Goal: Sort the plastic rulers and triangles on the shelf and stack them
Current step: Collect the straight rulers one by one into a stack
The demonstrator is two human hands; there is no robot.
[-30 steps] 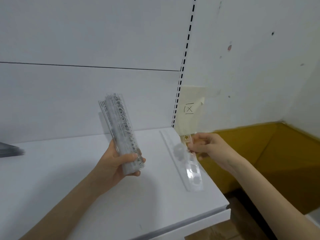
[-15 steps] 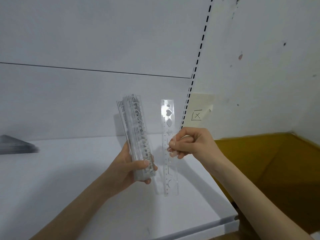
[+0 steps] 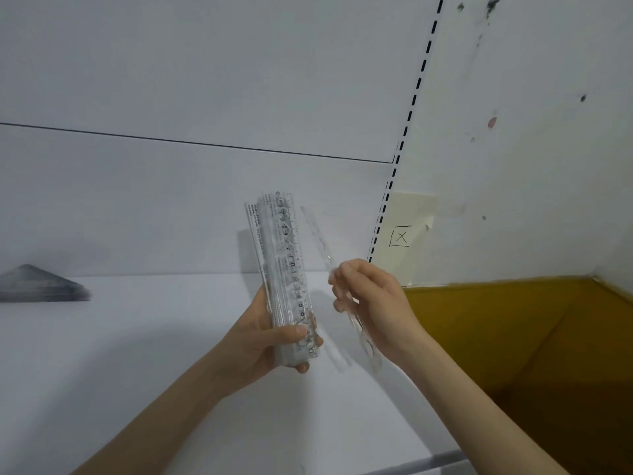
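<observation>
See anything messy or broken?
Nothing looks broken. The rulers in the left hand sit unevenly at the top, one loose ruler tilts in the right hand, and the wall has dark spots.

Left hand (image 3: 262, 341) grips ruler stack (image 3: 281, 255); right hand (image 3: 373, 303) pinches single ruler (image 3: 317, 234).

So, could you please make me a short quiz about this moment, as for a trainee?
1. True or false: the left hand grips a bundle of rulers.
2. What does the right hand pinch? A) a triangle B) a single clear ruler C) a pen
3. Fill in: the stack of triangles lies on the shelf, far to the ____ of both hands.
Key: 1 true; 2 B; 3 left.
</observation>
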